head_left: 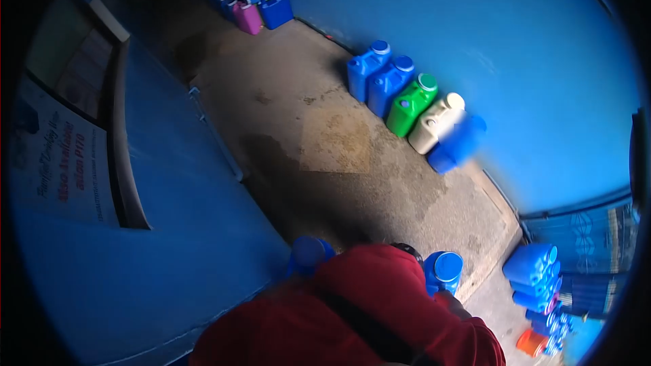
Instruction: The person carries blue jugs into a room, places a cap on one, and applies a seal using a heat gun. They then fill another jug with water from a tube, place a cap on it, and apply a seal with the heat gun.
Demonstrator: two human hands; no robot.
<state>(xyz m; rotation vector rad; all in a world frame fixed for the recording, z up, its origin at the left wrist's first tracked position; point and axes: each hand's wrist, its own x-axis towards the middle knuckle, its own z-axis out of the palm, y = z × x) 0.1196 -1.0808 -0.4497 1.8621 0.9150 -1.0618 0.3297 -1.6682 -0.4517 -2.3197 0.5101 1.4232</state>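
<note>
A blue water jug (434,286) with a round blue cap stands low in front of me, just beyond my red sleeves. My right hand (452,303) is at its near side below the cap, with the fingers closed on it. My left arm, in a red sleeve, reaches across toward the same jug. A dark band shows at its cuff, and the left fingers are hidden behind the sleeve and jug. Another blue jug (308,255) stands to the left, partly covered by my shoulder. A black strap crosses my red top.
Along the right blue wall stand blue jugs (388,87), a green jug (411,106), a white jug (435,124) and a blurred blue jug (453,149). More jugs (277,10) are piled far back. Stacked jugs (531,264) and an orange container (532,343) stand lower right. The concrete floor has damp patches.
</note>
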